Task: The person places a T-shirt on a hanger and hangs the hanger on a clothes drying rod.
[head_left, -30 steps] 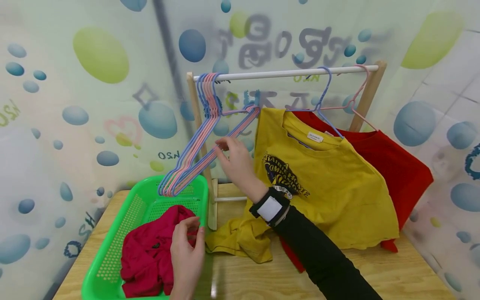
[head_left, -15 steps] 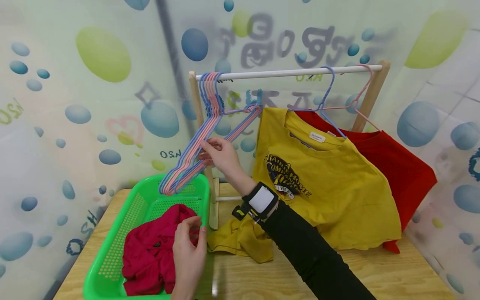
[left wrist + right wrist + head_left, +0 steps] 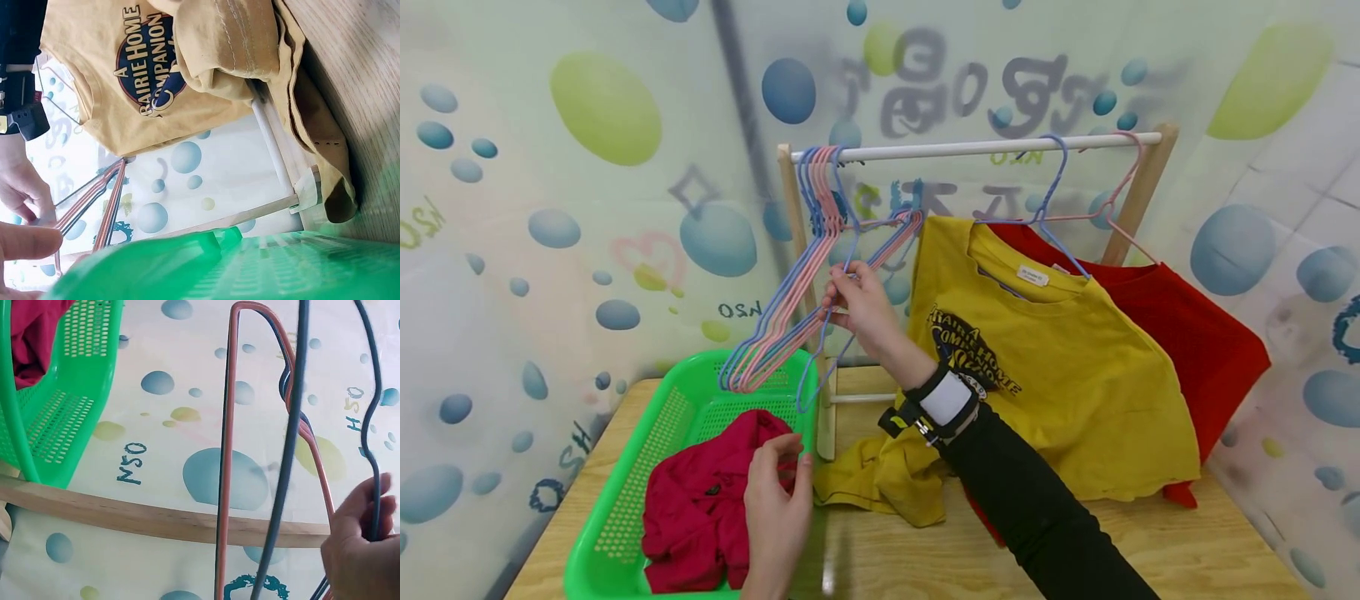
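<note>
My right hand [image 3: 867, 310] pinches the side wire of a blue clothes hanger [image 3: 290, 437], which is swung away from the bunch with its hook still over the rack's bar. Several blue and pink hangers [image 3: 786, 304] hang bunched just left of it. My left hand [image 3: 777, 508] is held low over the right edge of the green basket [image 3: 613, 467], fingers loosely bent and holding nothing. A crumpled crimson garment [image 3: 696, 508] lies in the basket, partly behind that hand.
A white bar [image 3: 955, 150] on wooden posts carries all the hangers. At its right end hang a yellow T-shirt [image 3: 1075, 375] and, behind it, a red garment [image 3: 1217, 358]. Part of the yellow cloth lies on the wooden table [image 3: 880, 567]. A patterned curtain stands behind.
My right hand has gone left to the hanger bunch, then back right, drawing one blue hanger apart from the others. The left hand has stayed in place.
</note>
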A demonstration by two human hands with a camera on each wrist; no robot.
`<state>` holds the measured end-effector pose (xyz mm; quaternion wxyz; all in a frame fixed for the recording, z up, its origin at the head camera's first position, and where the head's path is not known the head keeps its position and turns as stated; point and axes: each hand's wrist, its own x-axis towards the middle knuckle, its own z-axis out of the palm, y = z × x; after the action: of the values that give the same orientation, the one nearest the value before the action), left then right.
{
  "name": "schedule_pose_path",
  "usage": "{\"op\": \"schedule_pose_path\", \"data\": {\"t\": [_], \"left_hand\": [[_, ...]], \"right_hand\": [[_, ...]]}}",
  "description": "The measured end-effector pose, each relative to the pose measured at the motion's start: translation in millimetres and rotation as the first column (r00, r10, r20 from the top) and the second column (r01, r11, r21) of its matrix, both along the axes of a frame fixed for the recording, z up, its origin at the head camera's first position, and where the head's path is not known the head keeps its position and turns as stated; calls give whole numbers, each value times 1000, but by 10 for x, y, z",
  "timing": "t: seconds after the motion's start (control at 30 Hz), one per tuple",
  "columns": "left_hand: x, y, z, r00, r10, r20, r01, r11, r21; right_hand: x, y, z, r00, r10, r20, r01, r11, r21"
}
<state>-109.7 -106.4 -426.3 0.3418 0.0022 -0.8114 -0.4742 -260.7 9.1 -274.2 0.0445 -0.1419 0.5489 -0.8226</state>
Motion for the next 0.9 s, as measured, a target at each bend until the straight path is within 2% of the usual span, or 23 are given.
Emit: {"op": "schedule_pose_path", "data": {"t": [0.17,0.3,0.43,0.6,0.73,0.9], "left_hand": [[4,2,7,1000,-2,15,2,1000,6],[9,-1,20,1000,2,15,-2,1000,12],[13,-4,28,1000,7,7,-7,1000,14],[16,0,37,1000,-1,5,1,1000,16],[25,-4,47,1000,1,23,-1,1000,27],[36,-15,65,1000,2,15,-3,1000,20]], "right_hand": [[11,66,68,999,44,3,-43,993,-107],[21,113,116,995,98,-4,-97,983,-154],[50,160,160,992,119,-27,-122,982,-146],[124,213,246,991,110,-71,-119,982,-144],[220,270,281,989,107,-99,-121,982,-145],[383,365,251,982,153,-114,-167,979,-118]]}}
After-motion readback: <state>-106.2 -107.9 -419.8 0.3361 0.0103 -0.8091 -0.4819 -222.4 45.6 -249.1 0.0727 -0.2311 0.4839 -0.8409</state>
